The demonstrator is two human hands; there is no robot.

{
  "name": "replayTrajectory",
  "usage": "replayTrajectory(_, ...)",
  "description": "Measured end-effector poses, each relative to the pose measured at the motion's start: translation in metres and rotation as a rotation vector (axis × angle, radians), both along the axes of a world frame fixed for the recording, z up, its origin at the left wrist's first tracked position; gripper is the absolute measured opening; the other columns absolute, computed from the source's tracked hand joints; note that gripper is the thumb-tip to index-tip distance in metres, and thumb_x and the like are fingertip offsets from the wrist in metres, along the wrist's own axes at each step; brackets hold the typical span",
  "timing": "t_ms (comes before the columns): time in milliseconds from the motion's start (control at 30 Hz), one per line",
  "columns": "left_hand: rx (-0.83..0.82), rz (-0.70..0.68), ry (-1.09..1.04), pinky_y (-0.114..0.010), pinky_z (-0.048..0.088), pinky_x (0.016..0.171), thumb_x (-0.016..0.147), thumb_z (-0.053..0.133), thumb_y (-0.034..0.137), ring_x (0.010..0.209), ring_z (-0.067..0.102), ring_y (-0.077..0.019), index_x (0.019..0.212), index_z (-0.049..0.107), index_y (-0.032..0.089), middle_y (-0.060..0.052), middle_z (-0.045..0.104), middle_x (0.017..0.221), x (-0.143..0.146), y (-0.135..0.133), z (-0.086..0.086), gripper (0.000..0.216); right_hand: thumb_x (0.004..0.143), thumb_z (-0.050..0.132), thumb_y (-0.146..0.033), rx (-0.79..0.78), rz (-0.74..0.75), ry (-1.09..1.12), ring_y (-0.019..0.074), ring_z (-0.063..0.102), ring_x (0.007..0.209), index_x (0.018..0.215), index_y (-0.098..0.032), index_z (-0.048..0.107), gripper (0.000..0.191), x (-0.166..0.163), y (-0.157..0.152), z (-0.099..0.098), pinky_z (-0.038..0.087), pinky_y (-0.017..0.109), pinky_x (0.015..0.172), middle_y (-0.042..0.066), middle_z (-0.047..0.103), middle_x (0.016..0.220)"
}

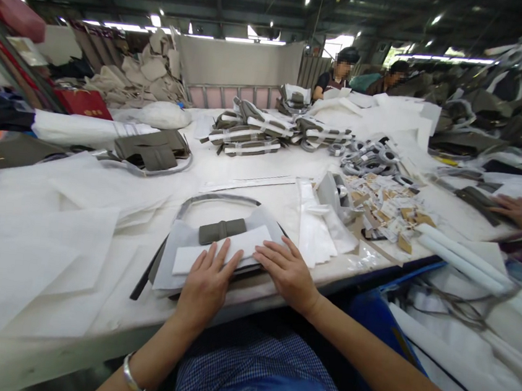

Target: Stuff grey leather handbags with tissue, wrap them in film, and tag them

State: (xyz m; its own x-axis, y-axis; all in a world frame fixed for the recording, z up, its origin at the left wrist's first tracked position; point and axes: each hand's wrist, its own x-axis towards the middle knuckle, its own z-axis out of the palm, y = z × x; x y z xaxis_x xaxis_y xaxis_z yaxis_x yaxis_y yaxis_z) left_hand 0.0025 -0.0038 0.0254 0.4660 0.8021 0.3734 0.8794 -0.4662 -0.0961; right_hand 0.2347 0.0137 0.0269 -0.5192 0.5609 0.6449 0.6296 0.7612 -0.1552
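Observation:
At the table's front edge lies a dark grey-green handbag, its strap [216, 197] looped out behind it. Thin white paper [167, 263] covers most of the bag, leaving a grey-green tab [222, 231] showing. Across the front of it sits a folded white strip, perhaps paper or foam [189, 261]. My left hand [208, 280] rests on the strip with its fingers stretched out. My right hand [287, 273] lies flat at the strip's right end, fingers extended. Neither hand is wrapped around anything.
Loose white sheets [27, 245] spread over the left side. Another handbag [151, 150] lies behind them. Further back are stacked straps and bag parts [254, 126]. To the right are a heap of tags [386, 202], rolled tubes [464, 260] and a co-worker's hand [520, 210].

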Motion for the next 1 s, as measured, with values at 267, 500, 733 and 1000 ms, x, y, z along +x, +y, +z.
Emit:
replayTrajectory(267, 0.034, -0.020, -0.025, -0.049, 0.040, 0.108, 0.094, 0.050, 0.018, 0.138, 0.039, -0.0351, 0.150, 0.035, 0.028, -0.010, 0.033, 0.156, -0.006, -0.001, -0.005, 0.059, 0.089, 0.064, -0.036, -1.212, -0.088, 0.764, 0.0237, 0.067, 0.097, 0.104, -0.018, 0.070, 0.024, -0.002, -0.050, 0.003, 0.055, 0.040, 0.087, 0.008, 0.070, 0.103)
replayTrajectory(500, 0.079, -0.044, -0.048, -0.046, 0.042, 0.107, 0.096, 0.050, 0.021, 0.136, 0.043, -0.0334, 0.149, 0.037, 0.027, -0.010, 0.037, 0.154, -0.007, 0.000, -0.004, 0.056, 0.067, 0.081, -0.027, -1.542, 0.099, 1.487, 0.0183, 0.059, 0.107, 0.096, -0.018, 0.071, 0.032, -0.023, -0.050, 0.020, 0.040, 0.034, 0.105, 0.005, 0.065, 0.105)
replayTrajectory(733, 0.157, -0.023, -0.104, -0.047, 0.041, 0.107, 0.094, 0.057, 0.033, 0.138, 0.040, -0.0343, 0.155, 0.020, 0.022, -0.013, 0.028, 0.158, -0.016, -0.001, -0.002, 0.072, 0.063, 0.073, -0.020, -1.285, 0.098, 1.638, 0.0156, 0.058, 0.094, 0.089, -0.019, 0.068, 0.026, -0.075, -0.052, 0.035, 0.040, 0.031, 0.097, 0.001, 0.065, 0.093)
replayTrajectory(1000, 0.141, 0.070, -0.177, -0.042, 0.045, 0.104, 0.091, 0.060, 0.021, 0.134, 0.045, -0.0316, 0.156, 0.011, 0.025, -0.009, 0.028, 0.159, -0.028, 0.003, 0.004, 0.081, 0.089, 0.053, -0.022, -0.924, 0.006, 0.791, 0.0225, 0.058, 0.119, 0.121, -0.020, 0.062, 0.034, -0.037, -0.041, 0.028, 0.041, 0.043, 0.107, 0.008, 0.066, 0.123)
